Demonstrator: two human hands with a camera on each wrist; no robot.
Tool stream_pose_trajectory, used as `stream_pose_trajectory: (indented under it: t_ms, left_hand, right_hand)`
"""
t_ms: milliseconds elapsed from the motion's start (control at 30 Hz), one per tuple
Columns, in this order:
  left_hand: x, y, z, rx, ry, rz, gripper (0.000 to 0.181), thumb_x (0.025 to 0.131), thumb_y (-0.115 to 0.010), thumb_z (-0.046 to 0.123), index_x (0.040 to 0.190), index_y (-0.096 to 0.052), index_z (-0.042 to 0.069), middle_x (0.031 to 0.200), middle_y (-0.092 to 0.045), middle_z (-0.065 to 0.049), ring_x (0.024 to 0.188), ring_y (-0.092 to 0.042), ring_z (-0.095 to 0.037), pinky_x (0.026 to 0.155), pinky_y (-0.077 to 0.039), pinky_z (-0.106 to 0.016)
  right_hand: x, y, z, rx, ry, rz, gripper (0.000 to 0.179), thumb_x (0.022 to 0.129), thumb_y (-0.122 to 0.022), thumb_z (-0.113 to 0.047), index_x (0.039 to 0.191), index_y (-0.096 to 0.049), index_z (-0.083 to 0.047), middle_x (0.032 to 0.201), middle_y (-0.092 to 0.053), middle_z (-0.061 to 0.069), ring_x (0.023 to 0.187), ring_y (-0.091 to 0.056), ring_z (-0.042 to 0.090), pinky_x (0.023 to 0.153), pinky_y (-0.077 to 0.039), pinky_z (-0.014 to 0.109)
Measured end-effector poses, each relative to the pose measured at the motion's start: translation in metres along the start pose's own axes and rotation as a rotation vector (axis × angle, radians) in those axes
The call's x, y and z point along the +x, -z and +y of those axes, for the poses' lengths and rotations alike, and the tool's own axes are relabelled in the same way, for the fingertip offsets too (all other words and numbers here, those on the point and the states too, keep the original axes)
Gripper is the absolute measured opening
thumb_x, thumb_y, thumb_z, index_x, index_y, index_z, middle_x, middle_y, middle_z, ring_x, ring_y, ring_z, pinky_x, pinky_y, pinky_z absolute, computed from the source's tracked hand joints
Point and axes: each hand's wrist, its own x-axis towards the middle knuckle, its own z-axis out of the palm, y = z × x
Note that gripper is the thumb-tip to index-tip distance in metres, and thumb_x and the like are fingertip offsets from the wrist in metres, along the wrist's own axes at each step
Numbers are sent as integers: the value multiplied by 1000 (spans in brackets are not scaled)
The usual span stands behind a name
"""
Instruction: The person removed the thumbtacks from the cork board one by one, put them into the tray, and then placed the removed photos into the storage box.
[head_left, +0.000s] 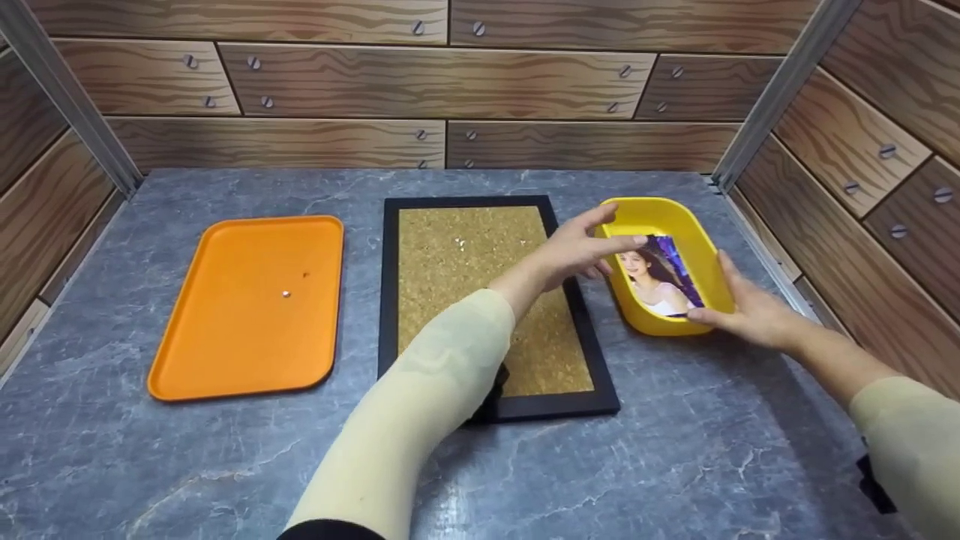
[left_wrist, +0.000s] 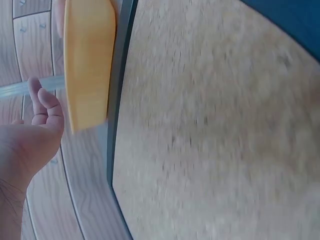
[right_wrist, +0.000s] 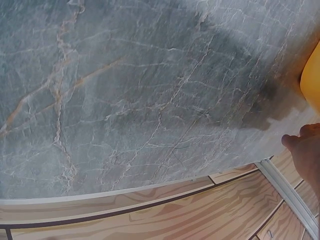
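Note:
A yellow plastic bin (head_left: pixel 701 262) stands right of a black-framed corkboard (head_left: pixel 442 330), holding photo cards (head_left: pixel 660 289); the top one pictures a person, with purple showing along its edge. My right hand (head_left: pixel 750 307) grips the bin's near right side, thumb over the rim and fingers along the outer wall. Reaching across the corkboard, my left hand (head_left: pixel 574 247) hovers by the bin's left rim with its fingers spread. The left wrist view shows that hand (left_wrist: pixel 37 130) with nothing in its grasp. Little of the right hand (right_wrist: pixel 305 150) appears in its wrist view.
An orange tray (head_left: pixel 255 322) lies at the left, with a small white piece (head_left: pixel 286 294) and a tiny dark spot on it. Small white bits (head_left: pixel 460 244) dot the upper corkboard. Wood-patterned walls (head_left: pixel 435 79) enclose the grey marbled tabletop (head_left: pixel 187 465) at the back and sides.

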Motion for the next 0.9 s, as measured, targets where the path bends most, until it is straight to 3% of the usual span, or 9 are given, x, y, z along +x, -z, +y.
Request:
stream_pose_trajectory:
  t_ms: [167, 300, 567, 733, 900]
  left_hand:
    - [-9, 19, 8, 8, -46, 16, 86, 98, -77, 35, 169, -31, 20, 166, -42, -5, 88, -70, -31, 73, -58, -33]
    - [-16, 37, 15, 30, -60, 42, 86, 98, -77, 37, 169, -31, 22, 168, -40, -3, 90, -71, -32, 77, -58, -35]
    - [-33, 73, 23, 79, -52, 96, 88, 98, -77, 41, 170, -28, 25, 169, -37, -2, 86, -68, -23, 74, -57, -30]
    - [-44, 89, 22, 118, -55, 113, 90, 98, -76, 43, 170, -26, 26, 171, -34, 0, 92, -68, -28, 76, -56, -31]
    - [-53, 101, 20, 192, -72, 132, 93, 97, -77, 45, 171, -24, 27, 172, -32, 0, 91, -71, -27, 83, -58, -35]
  right_hand:
    - [1, 5, 2, -19, -1, -10, 122, 99, -69, -53, 162, 18, 6, 160, -7, 49, 143, -23, 69, 117, -22, 75]
    - [1, 10, 4, -49, 2, -10, 122, 98, -69, -53, 161, 14, 10, 159, -8, 51, 142, -24, 70, 117, -23, 75]
    - [8, 21, 5, -116, -16, -40, 124, 97, -68, -59, 160, 10, 14, 163, 11, 45, 151, -1, 64, 120, -12, 75]
    - [7, 24, 4, -148, -42, -34, 128, 95, -68, -64, 161, 10, 14, 164, 12, 43, 151, -3, 64, 118, -13, 77]
    - [4, 25, 6, -180, -13, 5, 127, 95, -69, -64, 162, 8, 12, 165, 7, 42, 151, -7, 65, 118, -15, 77]
